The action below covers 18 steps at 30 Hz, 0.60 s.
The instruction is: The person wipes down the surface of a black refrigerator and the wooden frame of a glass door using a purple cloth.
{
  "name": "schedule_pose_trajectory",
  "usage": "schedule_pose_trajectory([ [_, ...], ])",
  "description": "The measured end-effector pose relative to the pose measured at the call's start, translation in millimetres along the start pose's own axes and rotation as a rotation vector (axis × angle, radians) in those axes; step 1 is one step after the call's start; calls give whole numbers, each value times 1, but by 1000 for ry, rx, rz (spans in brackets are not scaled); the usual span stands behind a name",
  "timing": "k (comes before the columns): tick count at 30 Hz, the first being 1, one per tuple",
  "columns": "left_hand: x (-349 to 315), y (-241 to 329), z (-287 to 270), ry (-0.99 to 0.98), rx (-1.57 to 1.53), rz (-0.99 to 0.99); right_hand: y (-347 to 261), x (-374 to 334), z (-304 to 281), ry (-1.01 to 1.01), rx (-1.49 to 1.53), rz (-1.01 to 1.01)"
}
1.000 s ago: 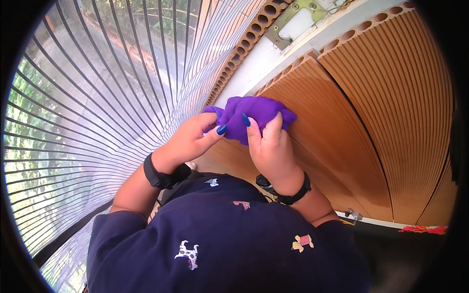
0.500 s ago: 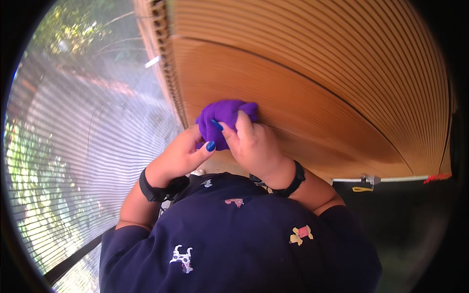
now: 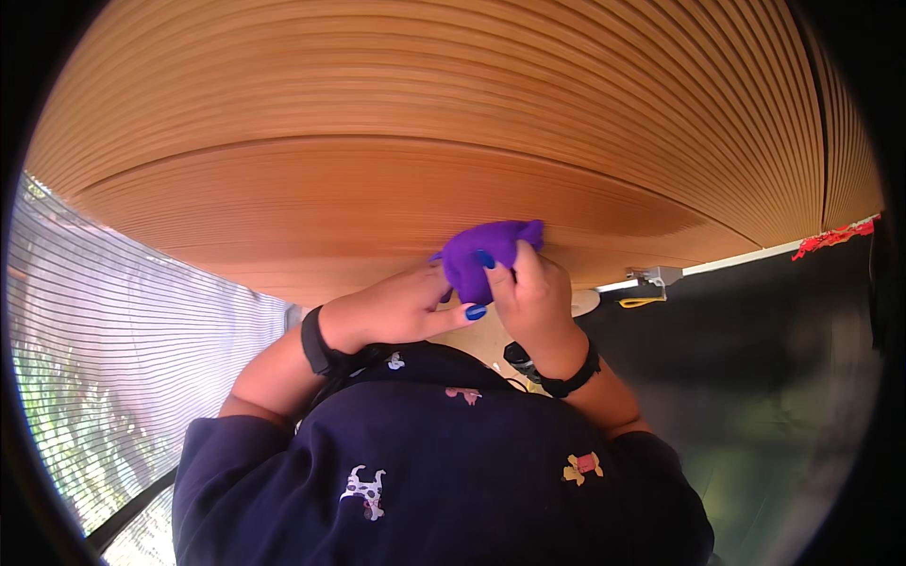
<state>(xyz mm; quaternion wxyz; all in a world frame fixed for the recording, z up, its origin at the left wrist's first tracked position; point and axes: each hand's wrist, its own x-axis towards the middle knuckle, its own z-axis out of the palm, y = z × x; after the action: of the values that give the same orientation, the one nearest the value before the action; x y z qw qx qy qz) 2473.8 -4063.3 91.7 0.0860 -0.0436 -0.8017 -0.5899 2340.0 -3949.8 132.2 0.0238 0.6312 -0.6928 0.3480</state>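
A bunched purple cloth [image 3: 479, 257] is between my hands, in front of my chest. My left hand [image 3: 415, 304] has its fingers tucked behind the cloth's left side, with the thumb along its lower edge. From the right, my right hand [image 3: 536, 300] pinches the cloth with its thumb and a bent finger. The covered fingertips of my left hand cannot be made out. Just beyond the cloth stands a brown ribbed panel [image 3: 340, 193]; whether the cloth touches it, I cannot tell.
Sheer striped mesh [image 3: 132, 311] hangs on the left, with greenery behind it. A metal latch [image 3: 654, 275] with a yellow loop [image 3: 642, 303] is at the panel's lower right edge. Red frayed material [image 3: 835, 238] lies farther right, above a dark surface [image 3: 746, 368].
My view has turned, so the brown panel spans the upper part and the mesh shows less. Both hands and the purple cloth sit farther right in view, still held together.
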Motion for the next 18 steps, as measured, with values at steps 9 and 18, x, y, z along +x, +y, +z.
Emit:
schedule_pose_trajectory([
  [9,41,0,23,-24,68,41,31,-19,-22,131,57,119],
  [18,-22,-4,0,-130,-9,-215,15,-4,14,146,364,53],
])
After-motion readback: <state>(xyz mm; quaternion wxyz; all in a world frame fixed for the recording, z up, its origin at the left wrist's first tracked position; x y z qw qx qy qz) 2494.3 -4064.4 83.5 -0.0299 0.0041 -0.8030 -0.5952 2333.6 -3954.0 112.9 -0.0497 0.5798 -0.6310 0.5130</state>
